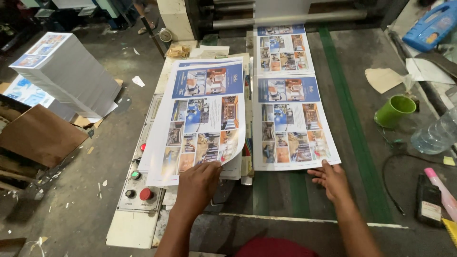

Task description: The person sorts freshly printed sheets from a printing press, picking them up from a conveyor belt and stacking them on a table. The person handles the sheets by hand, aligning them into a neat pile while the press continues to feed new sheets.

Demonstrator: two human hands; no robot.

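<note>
The grey machine table (342, 119) carries a green lengthwise belt stripe (350, 114). A tall stack of printed white sheets (66, 71) stands on the floor beyond the table's left edge. A flat printed colour sheet (293, 126) lies along the table's centre, its near edge under the fingertips of the right hand (333, 181), which rests flat and spread, gripping nothing. A second printed colour sheet (200, 119) sits at the table's left edge; the left hand (197, 185) pinches its near right corner, which curls upward. A green plastic mug (394, 111) lies near the right edge. A red round push-button (146, 193) sits on the control panel at the near left corner.
</note>
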